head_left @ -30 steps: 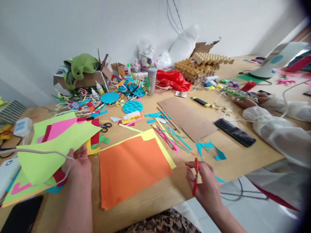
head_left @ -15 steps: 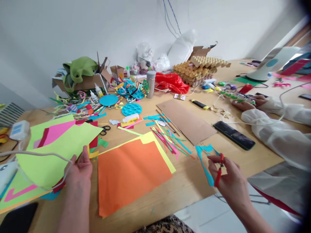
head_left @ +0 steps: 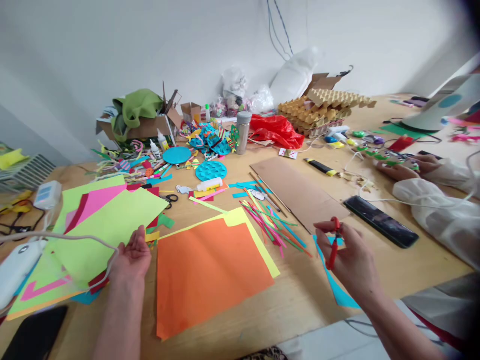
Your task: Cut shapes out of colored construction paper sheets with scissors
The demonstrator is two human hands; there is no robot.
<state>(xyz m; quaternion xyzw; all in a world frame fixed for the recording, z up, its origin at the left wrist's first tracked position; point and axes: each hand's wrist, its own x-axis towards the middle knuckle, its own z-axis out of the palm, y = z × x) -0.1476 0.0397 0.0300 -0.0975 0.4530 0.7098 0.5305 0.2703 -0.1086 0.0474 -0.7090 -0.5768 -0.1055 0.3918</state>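
My right hand (head_left: 350,257) grips a small pair of scissors (head_left: 333,250) by its red handles, above the right part of the table. Their blades are hidden or too small to make out. Below this hand lies a blue paper scrap (head_left: 342,292), partly covered by it. My left hand (head_left: 133,255) rests palm up with loosely bent fingers, holding nothing visible, at the edge of a light green sheet (head_left: 112,230). Between the two hands lies an orange sheet (head_left: 213,280) over a yellow one (head_left: 275,267).
A white cable (head_left: 86,240) crosses my left wrist. Thin coloured paper strips (head_left: 266,225), a cardboard piece (head_left: 296,190) and a phone (head_left: 380,220) lie beyond my right hand. Black scissors (head_left: 172,198) and a glue bottle (head_left: 210,184) are farther back. A co-worker's sleeves (head_left: 431,205) reach in from the right.
The view has turned, so the table appears shifted right. My right hand with the scissors has moved left and away from me over the table. My left hand stays beside the green sheet.
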